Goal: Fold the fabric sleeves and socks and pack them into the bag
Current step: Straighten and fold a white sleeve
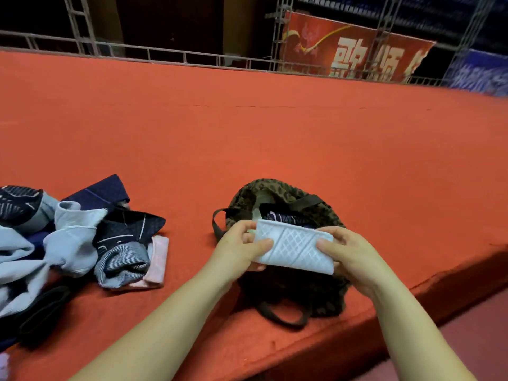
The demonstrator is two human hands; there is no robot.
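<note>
**Folded piece held over the bag mouth**

Red felt-covered table, metal railing beyond. Nearest us, both hands pinch a folded pale-blue sleeve: left hand on its left end, right hand on its right, fingers curled, thumbs on top. Its long axis runs left-right, tilted slightly down to the right. We'd keep the fold pinched and lower it flat into the open leopard-print bag directly beneath. Unfolded pile lies left.

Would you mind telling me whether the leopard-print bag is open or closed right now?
Open: the bag gapes at its mouth, with dark folded fabric visible inside, behind the white piece both hands hold.
</note>
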